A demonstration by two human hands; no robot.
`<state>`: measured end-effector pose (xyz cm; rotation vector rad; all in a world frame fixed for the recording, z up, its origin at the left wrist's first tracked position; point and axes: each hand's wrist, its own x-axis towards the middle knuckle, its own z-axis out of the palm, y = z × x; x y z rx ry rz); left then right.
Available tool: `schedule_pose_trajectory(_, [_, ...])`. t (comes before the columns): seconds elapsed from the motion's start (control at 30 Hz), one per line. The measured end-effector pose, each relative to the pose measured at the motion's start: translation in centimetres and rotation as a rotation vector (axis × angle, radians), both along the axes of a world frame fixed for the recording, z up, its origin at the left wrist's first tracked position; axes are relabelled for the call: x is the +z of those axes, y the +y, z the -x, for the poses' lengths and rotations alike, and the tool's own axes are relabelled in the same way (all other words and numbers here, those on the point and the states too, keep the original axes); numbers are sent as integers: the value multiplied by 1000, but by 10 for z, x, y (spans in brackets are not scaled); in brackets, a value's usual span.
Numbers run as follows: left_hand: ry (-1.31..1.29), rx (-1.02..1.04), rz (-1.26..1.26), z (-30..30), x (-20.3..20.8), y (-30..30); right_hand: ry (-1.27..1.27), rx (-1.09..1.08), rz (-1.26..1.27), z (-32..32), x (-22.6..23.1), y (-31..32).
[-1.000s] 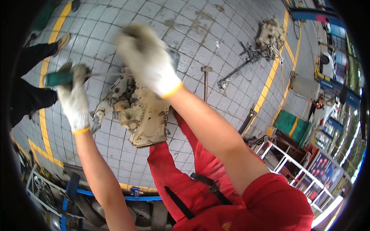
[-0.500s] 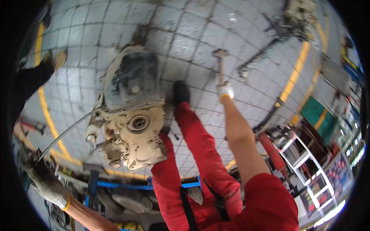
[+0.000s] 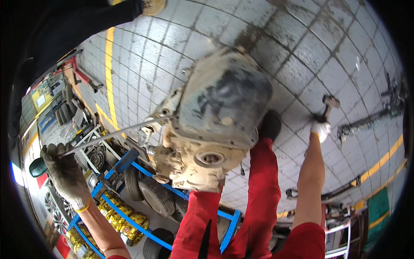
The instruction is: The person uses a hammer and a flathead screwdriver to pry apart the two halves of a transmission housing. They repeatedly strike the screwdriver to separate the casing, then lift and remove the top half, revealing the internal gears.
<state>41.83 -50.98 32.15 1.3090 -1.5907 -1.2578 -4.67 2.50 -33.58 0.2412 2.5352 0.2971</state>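
Observation:
An oil-pan-topped engine block (image 3: 189,168) stands before my legs, its dark, stained oil pan (image 3: 224,97) uppermost. My gloved left hand (image 3: 67,175) grips a long pry bar (image 3: 112,134) near its dark rounded handle end. The bar slants up to the right, its far tip at the left edge of the pan's flange; whether it is wedged in the seam I cannot tell. Out to the right, my gloved right hand (image 3: 320,129) is closed round the handle of a hammer (image 3: 331,102). The hammer is held away from the engine, above the tiled floor.
A person's dark-clothed leg (image 3: 103,19) and tan shoe (image 3: 153,6) are at the upper left. Behind the engine's lower left, a blue rack (image 3: 125,162) holds tyres (image 3: 157,198) and gold-wrapped packages (image 3: 125,220). A long metal part (image 3: 368,123) lies on the floor at right.
The view has swung left, so the engine now appears larger and farther right. Both hands keep their tools. The bar's tip stays at the pan's left edge, and its dark handle end now shows.

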Motion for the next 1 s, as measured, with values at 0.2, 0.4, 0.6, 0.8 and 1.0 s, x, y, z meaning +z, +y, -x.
schedule_pose_trajectory(0.2, [-29, -28, 24, 16, -1, 10, -176, 90, 25, 48, -33, 31])
schedule_pose_trajectory(0.4, [19, -4, 4, 24, -4, 16, -101, -28, 227, 39, -2, 26])
schedule_pose_trajectory(0.6, [-109, 291, 41, 84, -31, 31, -207, -30, 348, 32, 68, 38])
schedule_pose_trajectory(0.8, [46, 34, -39, 104, -33, 23, -272, -169, 583, -27, 174, 2])
schedule_pose_trajectory(1.0, [14, -203, 36, 92, -49, 8, -316, -159, 624, -87, 310, -13])
